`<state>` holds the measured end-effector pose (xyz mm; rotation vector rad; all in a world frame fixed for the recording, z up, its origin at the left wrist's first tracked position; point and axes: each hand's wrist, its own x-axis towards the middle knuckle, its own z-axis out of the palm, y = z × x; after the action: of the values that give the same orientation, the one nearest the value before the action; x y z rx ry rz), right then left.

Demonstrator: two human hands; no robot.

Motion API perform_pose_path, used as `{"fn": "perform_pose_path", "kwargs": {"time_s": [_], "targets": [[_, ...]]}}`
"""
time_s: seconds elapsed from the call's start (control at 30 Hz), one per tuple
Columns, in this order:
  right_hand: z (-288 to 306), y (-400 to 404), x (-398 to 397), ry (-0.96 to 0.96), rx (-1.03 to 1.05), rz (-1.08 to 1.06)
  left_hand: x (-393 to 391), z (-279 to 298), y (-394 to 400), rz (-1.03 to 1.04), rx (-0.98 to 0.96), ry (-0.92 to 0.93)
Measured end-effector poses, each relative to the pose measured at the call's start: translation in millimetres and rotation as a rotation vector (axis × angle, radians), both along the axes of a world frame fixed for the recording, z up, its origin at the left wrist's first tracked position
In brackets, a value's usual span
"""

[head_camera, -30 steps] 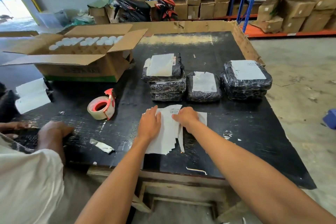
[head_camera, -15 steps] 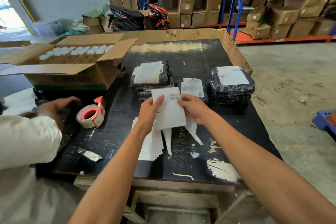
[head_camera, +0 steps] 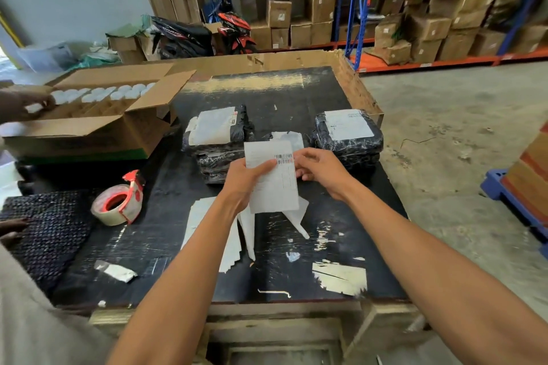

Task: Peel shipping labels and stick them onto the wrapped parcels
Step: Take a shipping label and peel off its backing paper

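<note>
Black table [head_camera: 166, 234] in a warehouse | left hand [head_camera: 243, 179] and right hand [head_camera: 321, 168] pinch one label [head_camera: 274, 187] | parcels [head_camera: 348, 136] behind

A black-topped table [head_camera: 296, 92], scuffed pale in patches, fills the middle of the frame. At upper left an open cardboard box [head_camera: 98, 133] rests on it. Three black wrapped parcels [head_camera: 350, 139] with white labels sit in a row at centre. A tape dispenser [head_camera: 120, 200] and a dark mesh mat [head_camera: 50, 234] lie at left. Loose white label sheets [head_camera: 207, 228] and a crumpled paper scrap [head_camera: 117, 271] lie toward the near edge.
</note>
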<state>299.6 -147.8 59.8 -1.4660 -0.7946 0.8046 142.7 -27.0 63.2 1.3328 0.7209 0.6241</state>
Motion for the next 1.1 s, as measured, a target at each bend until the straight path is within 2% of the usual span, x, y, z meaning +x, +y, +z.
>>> {"fn": "perform_pose_path", "kwargs": {"time_s": [0.57,1.1], "targets": [[-6.7,-11.9,20.4,-0.212,-0.103,0.088,10.5,-0.9,-1.4,-0.048,0.042,-0.012],[-8.8,-8.3,23.5,-0.129,-0.072,0.138,10.5,1.4,4.0,-0.061,0.038,0.022]]}}
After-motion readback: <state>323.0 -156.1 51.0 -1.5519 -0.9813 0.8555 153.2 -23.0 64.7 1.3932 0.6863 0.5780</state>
